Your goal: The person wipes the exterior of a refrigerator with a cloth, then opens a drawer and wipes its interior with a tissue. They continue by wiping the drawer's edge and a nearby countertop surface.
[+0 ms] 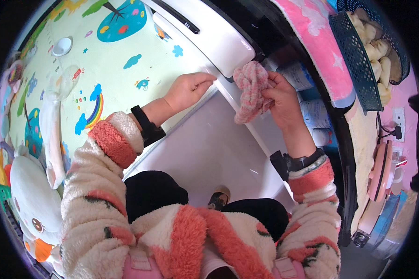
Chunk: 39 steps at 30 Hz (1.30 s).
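Note:
My right hand (pixel 281 97) pinches a crumpled pink-and-white fluffy cloth (pixel 250 89) between thumb and fingers. The cloth hangs in front of the corner of a white panel with a black strip (pixel 209 31), above a shiny pale floor (pixel 195 150). To its left, my left hand (pixel 188 89) is held out near the edge of a printed play mat (pixel 118 80). Its thumb and fingertips are pressed together, with nothing visible in them. Both wrists wear black straps.
A white plush toy (pixel 38 202) and a translucent funnel-shaped item (pixel 62 47) are on the mat at left. At right, a pink blanket (pixel 330 59) and a dark green perforated basket (pixel 361 69) of pale rounded pieces lie on a black-edged surface. Blue-white containers (pixel 314 113) stand beneath.

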Motion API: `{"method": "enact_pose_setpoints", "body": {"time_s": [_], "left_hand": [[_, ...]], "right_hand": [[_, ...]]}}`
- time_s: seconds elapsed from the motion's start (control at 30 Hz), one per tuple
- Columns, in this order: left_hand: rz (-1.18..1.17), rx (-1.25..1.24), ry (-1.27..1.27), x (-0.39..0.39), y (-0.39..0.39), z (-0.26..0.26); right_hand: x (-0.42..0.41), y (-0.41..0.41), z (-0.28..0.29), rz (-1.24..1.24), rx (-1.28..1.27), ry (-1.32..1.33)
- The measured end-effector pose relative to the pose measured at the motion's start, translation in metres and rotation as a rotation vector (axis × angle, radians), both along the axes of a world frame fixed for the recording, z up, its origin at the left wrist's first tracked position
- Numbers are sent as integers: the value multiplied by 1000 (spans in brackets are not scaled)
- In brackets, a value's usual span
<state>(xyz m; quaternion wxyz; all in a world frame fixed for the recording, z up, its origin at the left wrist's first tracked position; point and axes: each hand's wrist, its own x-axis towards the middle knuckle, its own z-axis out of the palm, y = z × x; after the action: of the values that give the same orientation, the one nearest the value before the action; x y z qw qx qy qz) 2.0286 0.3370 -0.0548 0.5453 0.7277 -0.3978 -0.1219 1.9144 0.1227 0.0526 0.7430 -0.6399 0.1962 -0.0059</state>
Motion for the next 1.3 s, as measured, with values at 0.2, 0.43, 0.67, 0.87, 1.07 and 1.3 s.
{"method": "enact_pose_setpoints", "body": {"time_s": [0.2,0.43,0.67,0.87,1.07,1.3], "left_hand": [[48,-155,-189,-19,-10,27],[-28,-204,11,-40,-22,33],[332,-196,383,18,-13,39],[322,-408,-598,52,-64,80],[30,-163,-933,37,-116,83],[-166,-280,-915,111,-98,73]], "right_hand": [[4,20,8,-58,-269,55],[4,45,19,39,-281,70],[-27,46,73,20,-724,-277],[-59,18,115,-228,-1004,-742],[-60,5,115,-178,-1337,-631],[-66,-14,118,-238,-1228,-599]]}}
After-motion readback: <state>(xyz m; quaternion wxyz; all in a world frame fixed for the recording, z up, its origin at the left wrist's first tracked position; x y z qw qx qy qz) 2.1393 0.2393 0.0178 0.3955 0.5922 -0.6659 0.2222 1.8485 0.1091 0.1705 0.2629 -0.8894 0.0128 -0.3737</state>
